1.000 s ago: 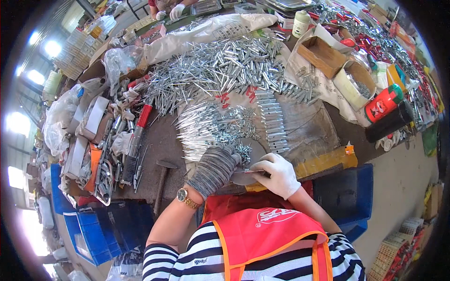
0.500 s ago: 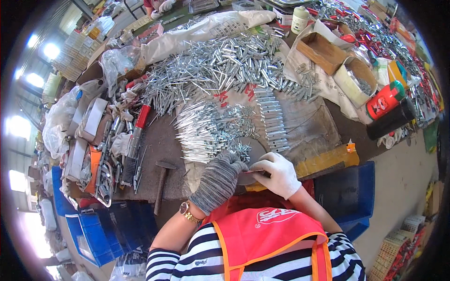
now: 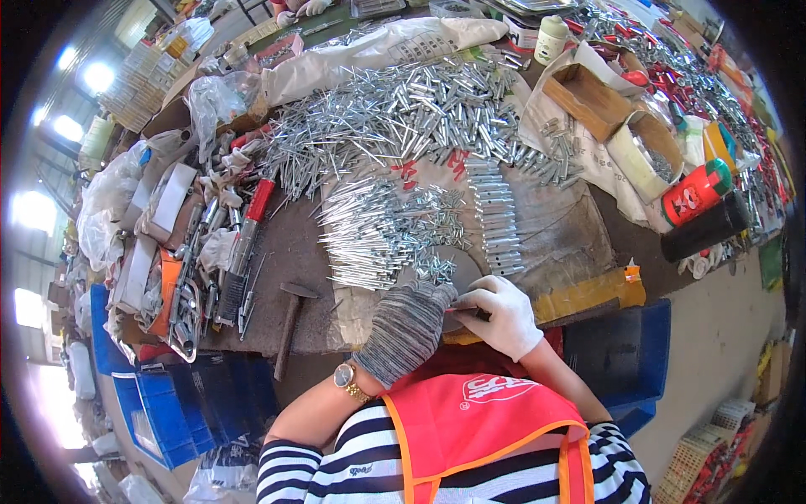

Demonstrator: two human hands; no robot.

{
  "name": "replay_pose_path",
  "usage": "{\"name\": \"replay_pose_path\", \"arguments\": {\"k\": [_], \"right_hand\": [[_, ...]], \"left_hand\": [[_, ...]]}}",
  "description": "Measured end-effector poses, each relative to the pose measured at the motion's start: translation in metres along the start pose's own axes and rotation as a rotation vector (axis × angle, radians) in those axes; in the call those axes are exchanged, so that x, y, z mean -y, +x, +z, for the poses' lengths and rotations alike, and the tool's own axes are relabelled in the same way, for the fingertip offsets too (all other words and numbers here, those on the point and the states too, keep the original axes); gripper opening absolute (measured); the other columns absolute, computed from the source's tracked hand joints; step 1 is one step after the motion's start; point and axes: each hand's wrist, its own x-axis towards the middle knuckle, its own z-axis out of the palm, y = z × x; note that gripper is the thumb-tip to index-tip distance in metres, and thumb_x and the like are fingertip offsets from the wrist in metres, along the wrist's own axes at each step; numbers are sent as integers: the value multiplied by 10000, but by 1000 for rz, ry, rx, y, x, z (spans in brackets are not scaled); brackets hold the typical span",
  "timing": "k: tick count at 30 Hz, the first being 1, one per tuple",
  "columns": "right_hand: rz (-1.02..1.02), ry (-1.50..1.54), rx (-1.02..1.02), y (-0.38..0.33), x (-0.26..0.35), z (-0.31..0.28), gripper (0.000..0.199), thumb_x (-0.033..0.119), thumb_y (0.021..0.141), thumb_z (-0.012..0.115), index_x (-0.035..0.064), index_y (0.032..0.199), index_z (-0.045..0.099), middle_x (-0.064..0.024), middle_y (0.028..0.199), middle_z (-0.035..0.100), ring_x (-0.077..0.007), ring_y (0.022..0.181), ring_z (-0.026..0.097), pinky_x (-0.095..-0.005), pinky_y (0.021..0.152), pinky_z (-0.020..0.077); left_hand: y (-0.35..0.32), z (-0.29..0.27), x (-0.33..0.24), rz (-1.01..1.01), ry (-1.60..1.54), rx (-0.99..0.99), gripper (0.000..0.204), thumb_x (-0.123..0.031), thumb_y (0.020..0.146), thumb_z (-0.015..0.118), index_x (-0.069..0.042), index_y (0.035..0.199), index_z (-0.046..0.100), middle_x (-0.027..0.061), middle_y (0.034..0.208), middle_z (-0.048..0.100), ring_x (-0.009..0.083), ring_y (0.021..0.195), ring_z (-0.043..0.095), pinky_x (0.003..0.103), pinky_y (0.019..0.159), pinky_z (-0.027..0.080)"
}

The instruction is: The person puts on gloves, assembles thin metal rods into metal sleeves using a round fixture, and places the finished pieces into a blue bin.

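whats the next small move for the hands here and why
Probably the left hand reaches forward for one more small metal piece. Both gloved hands meet at the table's near edge, the right hand seems to pinch something thin and dark, and the loose pieces lie just ahead of the fingers.

Workshop assembly station: counter (image 3: 285,277) heaped with loose metal pins (image 3: 395,118), a hammer (image 3: 290,323), hand tools, cardboard boxes (image 3: 592,101), and blue plastic bins (image 3: 180,403) beneath.

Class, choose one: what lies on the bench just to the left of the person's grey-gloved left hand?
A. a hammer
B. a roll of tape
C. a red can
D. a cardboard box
A: a hammer lies on the dark bench left of the grey-gloved left hand.
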Motion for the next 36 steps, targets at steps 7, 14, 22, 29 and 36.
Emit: {"name": "replay_pose_path", "arguments": {"k": [7,14,22,29,36], "right_hand": [[-18,-5,-7,0,-2,1,159,171,742,835,131,869,749,-56,931,671,-290,884,668,-399,763,549],[-22,-20,-10,-1,-1,0,156,167,742,833,129,865,746,-47,956,678,-287,893,671,-398,768,554],[-31,-16,8,0,-2,-1,165,141,736,821,118,875,735,-60,962,679,-294,893,669,-405,769,558],[-33,-72,-3,-1,-3,3,186,125,716,810,97,874,717,-69,967,686,-304,893,670,-412,766,560],[-21,-70,20,-1,-4,3,221,132,724,798,102,929,721,-71,978,689,-312,906,669,-412,773,560]], "left_hand": [[9,0,-5,64,57,16,222,-110,866,641,-67,1083,659,174,981,690,349,941,667,463,814,532],[16,13,-8,49,230,162,223,-153,895,626,-75,1103,645,148,979,699,315,946,680,451,855,530],[9,10,-5,51,160,120,261,-163,903,621,-78,1149,642,142,977,701,320,945,683,459,862,523],[19,19,-15,89,206,79,214,-175,879,662,-46,1050,644,134,864,709,309,820,708,455,734,552],[25,12,-16,41,245,219,243,-176,919,613,-50,1125,639,144,915,708,321,866,709,452,771,559]]}}
